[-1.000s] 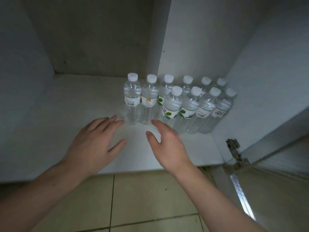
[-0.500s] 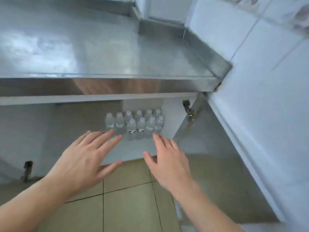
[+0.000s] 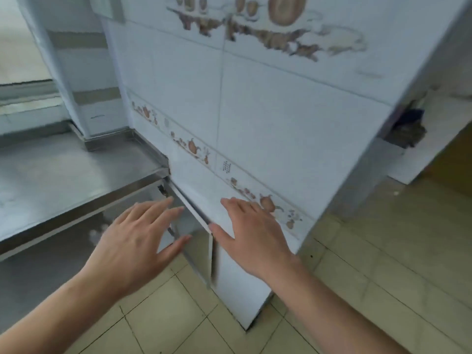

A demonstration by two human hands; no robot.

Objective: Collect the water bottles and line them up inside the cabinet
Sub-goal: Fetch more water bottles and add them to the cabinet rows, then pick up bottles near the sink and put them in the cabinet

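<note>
- Upper left of the frame: a stainless steel counter (image 3: 63,175) runs in from the left edge, its front lip slanting down towards the lower left.
- Under that lip at left centre, the cabinet (image 3: 38,272) interior is dark and blurred; a pale smudge at (image 3: 98,232) may be bottle caps, but I cannot tell, so the water bottles are not clearly visible.
- Lower left to centre: the left hand (image 3: 132,241) is held palm down, empty, fingers (image 3: 153,208) spread apart and thumb out to the right, in front of the cabinet opening.
- Centre: the open cabinet door (image 3: 201,226) shows edge-on between the two hands.
- Centre right: the right hand (image 3: 251,233) is also palm down and empty, fingers loosely spread, thumb pointing left near the door's edge; whether it touches the door I cannot tell.
- Centre to upper right: a white tiled wall (image 3: 268,111) with brown decorative bands.
- Bottom and right: beige floor tiles (image 3: 370,264).
</note>
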